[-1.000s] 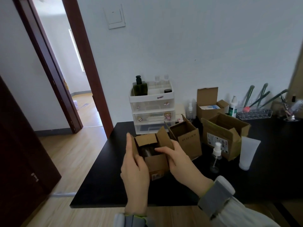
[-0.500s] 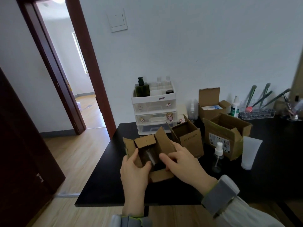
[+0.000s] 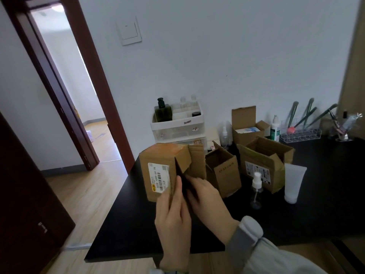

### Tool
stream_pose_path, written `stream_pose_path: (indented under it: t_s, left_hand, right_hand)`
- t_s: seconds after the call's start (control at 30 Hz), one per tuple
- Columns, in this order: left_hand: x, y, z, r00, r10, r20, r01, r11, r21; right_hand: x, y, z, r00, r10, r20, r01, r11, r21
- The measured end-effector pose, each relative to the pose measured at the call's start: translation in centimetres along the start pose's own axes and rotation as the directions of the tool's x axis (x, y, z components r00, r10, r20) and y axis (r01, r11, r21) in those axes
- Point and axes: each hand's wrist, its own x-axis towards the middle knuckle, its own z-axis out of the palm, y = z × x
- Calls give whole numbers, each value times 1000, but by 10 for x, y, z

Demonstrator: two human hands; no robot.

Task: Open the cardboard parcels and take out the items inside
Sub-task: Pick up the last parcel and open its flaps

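Labelled cardboard parcel [image 3: 158, 173] tipped at frame centre, left hand [image 3: 172, 218] gripping its side, right hand [image 3: 205, 196] reaching into the opening, above black counter [image 3: 126, 224].

Bare left hand [image 3: 173, 218] and right hand [image 3: 207, 196] — pale grey sleeves, the right one ending in a darker grey ribbed cuff.

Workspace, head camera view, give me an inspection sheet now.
Surface: black table, bare at the front.
Job's things: labelled parcel tipped, flaps open; open empty box; open box; rear box.
Clutter: spray bottle, white tube, drawer organiser, brush rack.
Hands: left hand grips the parcel; right hand reaches into its opening.
Cables: nothing seen.
Surroundings: open doorway, wall switch.
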Motion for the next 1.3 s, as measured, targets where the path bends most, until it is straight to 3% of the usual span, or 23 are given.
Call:
stream_pose_path:
  t_s: [0.13,0.23,0.5,0.8,0.97,1.13,1.3]
  left_hand:
    - [-5,-3,2,999,24,45,-23,999,-24]
    - [-5,-5,2,999,12,39,-12,1000,-2]
    - [-8,-8,2,990,129,63,-129,992,-8]
    - [-15,-9,10,985,170,38,-168,985,-48]
    - [-15,-12,13,991,134,8,-133,989,-72]
    - [-17,-12,14,993,115,4,-114,989,-94]
    - [-15,-8,13,1000,3,-22,-6,992,-123]
  right_hand:
    - [6,-3,7,981,187,58,-196,935,296]
    - [6,1,13,963,265,48,-265,908,325]
    - [8,-8,12,984,174,-44,-162,968,190]
    - [14,-7,15,965,256,-49,-260,962,-79]
    - [14,-5,23,977,206,-58,-201,976,84]
    - [12,0,26,982,146,-121,-132,985,114]
    - [10,3,27,984,125,-126,-87,958,273]
